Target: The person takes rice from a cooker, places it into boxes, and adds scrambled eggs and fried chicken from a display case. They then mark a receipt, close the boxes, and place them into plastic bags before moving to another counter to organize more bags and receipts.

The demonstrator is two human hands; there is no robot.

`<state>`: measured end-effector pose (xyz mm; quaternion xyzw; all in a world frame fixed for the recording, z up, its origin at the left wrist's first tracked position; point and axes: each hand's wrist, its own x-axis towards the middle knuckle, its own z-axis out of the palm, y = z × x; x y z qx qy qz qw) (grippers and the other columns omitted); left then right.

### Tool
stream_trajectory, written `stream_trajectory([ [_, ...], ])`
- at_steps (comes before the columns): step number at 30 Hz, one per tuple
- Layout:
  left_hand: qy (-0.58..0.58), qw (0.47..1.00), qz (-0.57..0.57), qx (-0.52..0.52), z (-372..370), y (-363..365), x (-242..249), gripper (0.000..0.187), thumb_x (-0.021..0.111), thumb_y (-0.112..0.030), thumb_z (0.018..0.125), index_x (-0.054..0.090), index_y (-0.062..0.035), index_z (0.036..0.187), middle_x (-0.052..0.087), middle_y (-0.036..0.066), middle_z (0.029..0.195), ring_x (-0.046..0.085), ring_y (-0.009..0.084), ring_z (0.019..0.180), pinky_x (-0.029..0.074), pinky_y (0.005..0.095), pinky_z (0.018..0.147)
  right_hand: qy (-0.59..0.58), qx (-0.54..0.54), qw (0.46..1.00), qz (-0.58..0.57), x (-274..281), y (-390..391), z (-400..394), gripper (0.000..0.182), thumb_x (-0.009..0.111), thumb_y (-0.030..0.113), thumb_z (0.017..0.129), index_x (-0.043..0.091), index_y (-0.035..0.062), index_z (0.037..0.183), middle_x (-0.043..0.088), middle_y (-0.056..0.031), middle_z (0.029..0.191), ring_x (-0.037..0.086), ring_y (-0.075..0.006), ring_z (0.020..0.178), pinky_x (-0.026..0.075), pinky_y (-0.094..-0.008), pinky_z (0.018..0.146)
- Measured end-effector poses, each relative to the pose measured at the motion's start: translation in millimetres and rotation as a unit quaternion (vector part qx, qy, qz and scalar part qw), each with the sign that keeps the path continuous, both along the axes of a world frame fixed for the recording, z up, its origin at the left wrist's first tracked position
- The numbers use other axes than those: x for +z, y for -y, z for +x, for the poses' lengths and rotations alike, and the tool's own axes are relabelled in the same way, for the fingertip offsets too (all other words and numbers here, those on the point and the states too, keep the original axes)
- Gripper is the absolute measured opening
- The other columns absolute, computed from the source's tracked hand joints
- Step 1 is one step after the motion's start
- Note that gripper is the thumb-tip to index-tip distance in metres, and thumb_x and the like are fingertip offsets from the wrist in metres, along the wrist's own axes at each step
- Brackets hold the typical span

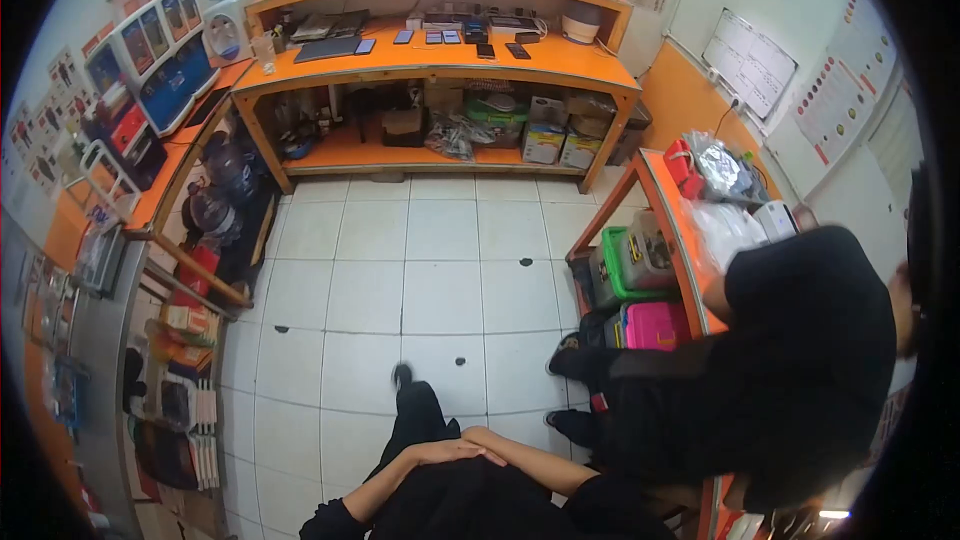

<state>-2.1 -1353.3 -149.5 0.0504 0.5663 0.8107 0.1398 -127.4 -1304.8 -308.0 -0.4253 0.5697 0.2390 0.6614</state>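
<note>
Black trousers under both my hands, which are stacked on my lap at 6 o'clock. Right hand [462, 452] lies flat on top, fingers loose and spread, gripping nothing. Left hand [497, 440] sits underneath, mostly covered; looks relaxed and empty, though I can't tell its fingers fully. Forearms cross in front of me, so this reads as a resting pose, hands parked on the knee [430, 420] because nothing's within reach.

White tile floor [400, 280] fills the middle, a few dark spots on it. One crossed leg points to 12 o'clock, shoe tip [402, 374] just ahead of my hands.

At 3 o'clock a person in black [800, 360] leans over an orange desk [655, 180], arm on its top among plastic bags [722, 168]. Green bin [625, 270] and pink case [655, 325] are stored under that desk, probably to keep the top free.

At 12 o'clock, a long orange desk [440, 58] carries phones and tablets laid flat in a row; boxes and bags are on its lower shelf [440, 155].

At 9 o'clock, a display rack [160, 50] stands well apart from me.
</note>
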Motion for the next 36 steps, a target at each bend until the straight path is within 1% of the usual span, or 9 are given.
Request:
stream_trajectory([
  [8, 0.034, 0.994, -0.105, 0.008, -93, 249, -47, 0.039, 0.031, -0.030, 0.098, 0.054, -0.0046, 0.118, 0.054, 0.010, 0.119, 0.046, 0.0194, 0.115, 0.030, 0.0309, 0.102, 0.063, 0.008, 0.990, -0.123, -29, 208, -116, 0.026, 0.056, 0.028, 0.079, 0.064, 0.0046, 0.087, 0.064, -0.0167, 0.095, 0.062, -0.0306, 0.083, 0.048, -0.0413, 0.075],
  [12, 0.046, 0.951, -0.298, -0.073, -168, 351, -27, 0.035, 0.036, -0.028, 0.096, 0.055, -0.0037, 0.113, 0.056, 0.015, 0.113, 0.051, 0.0257, 0.110, 0.037, 0.0343, 0.096, -0.114, -0.078, 0.892, -0.430, 34, 285, -190, 0.039, 0.054, 0.027, 0.082, 0.055, 0.0033, 0.113, 0.061, -0.0204, 0.100, 0.059, -0.0344, 0.093, 0.046, -0.0408, 0.080],
  [15, 0.016, 0.922, -0.365, -0.126, -226, 402, -20, 0.031, 0.041, -0.026, 0.093, 0.056, -0.0043, 0.110, 0.059, 0.016, 0.107, 0.054, 0.0314, 0.102, 0.042, 0.0382, 0.089, -0.106, -0.449, 0.764, -0.451, 70, 292, -260, 0.035, 0.050, 0.027, 0.086, 0.054, 0.0042, 0.112, 0.063, -0.0157, 0.092, 0.061, -0.0265, 0.085, 0.047, -0.0341, 0.077],
  [19, -0.020, 0.899, -0.373, -0.228, -305, 461, -30, 0.030, 0.042, -0.025, 0.092, 0.056, -0.0051, 0.109, 0.060, 0.016, 0.100, 0.057, 0.0322, 0.097, 0.045, 0.0405, 0.084, -0.077, -0.633, 0.613, -0.466, 83, 272, -344, 0.028, 0.052, 0.022, 0.087, 0.057, 0.0053, 0.109, 0.063, -0.0060, 0.087, 0.059, -0.0133, 0.077, 0.047, -0.0269, 0.072],
  [23, -0.046, 0.830, -0.469, -0.300, -396, 510, -55, 0.029, 0.044, -0.024, 0.090, 0.055, -0.0058, 0.110, 0.060, 0.016, 0.100, 0.057, 0.0339, 0.094, 0.045, 0.0413, 0.082, -0.305, -0.683, 0.447, -0.491, 107, 248, -432, 0.019, 0.051, 0.009, 0.085, 0.061, 0.0029, 0.101, 0.060, -0.0026, 0.081, 0.056, -0.0105, 0.071, 0.046, -0.0244, 0.069],
  [26, -0.050, 0.815, -0.512, -0.268, -467, 536, -48, 0.029, 0.045, -0.023, 0.090, 0.056, -0.0056, 0.109, 0.060, 0.016, 0.100, 0.058, 0.0339, 0.093, 0.046, 0.0407, 0.081, -0.451, -0.665, 0.171, -0.570, 117, 212, -514, 0.014, 0.049, 0.000, 0.081, 0.062, 0.0012, 0.087, 0.059, -0.0044, 0.076, 0.057, -0.0117, 0.071, 0.046, -0.0255, 0.064],
  [29, -0.014, 0.874, -0.431, -0.223, -548, 566, -26, 0.027, 0.046, -0.022, 0.089, 0.059, -0.0054, 0.106, 0.061, 0.017, 0.100, 0.058, 0.0332, 0.094, 0.046, 0.0401, 0.081, -0.678, -0.546, 0.059, -0.489, 146, 157, -612, 0.013, 0.047, -0.003, 0.078, 0.059, -0.0033, 0.085, 0.060, -0.0172, 0.077, 0.058, -0.0289, 0.074, 0.046, -0.0351, 0.070],
  [32, -0.084, 0.845, -0.497, -0.179, -619, 599, -39, 0.025, 0.047, -0.019, 0.089, 0.059, -0.0054, 0.106, 0.061, 0.017, 0.097, 0.058, 0.0327, 0.093, 0.046, 0.0402, 0.081, -0.796, -0.378, 0.175, -0.439, 140, 104, -683, 0.022, 0.053, 0.001, 0.074, 0.060, -0.0039, 0.094, 0.060, -0.0195, 0.088, 0.056, -0.0353, 0.087, 0.044, -0.0390, 0.082],
  [36, -0.097, 0.828, -0.532, -0.151, -699, 621, -17, 0.024, 0.047, -0.016, 0.089, 0.059, -0.0052, 0.106, 0.061, 0.016, 0.099, 0.058, 0.0302, 0.092, 0.045, 0.0379, 0.082, -0.699, -0.511, 0.378, -0.327, 127, 60, -711, 0.028, 0.055, -0.001, 0.072, 0.061, -0.0030, 0.099, 0.061, -0.0191, 0.088, 0.059, -0.0314, 0.083, 0.048, -0.0350, 0.076],
])
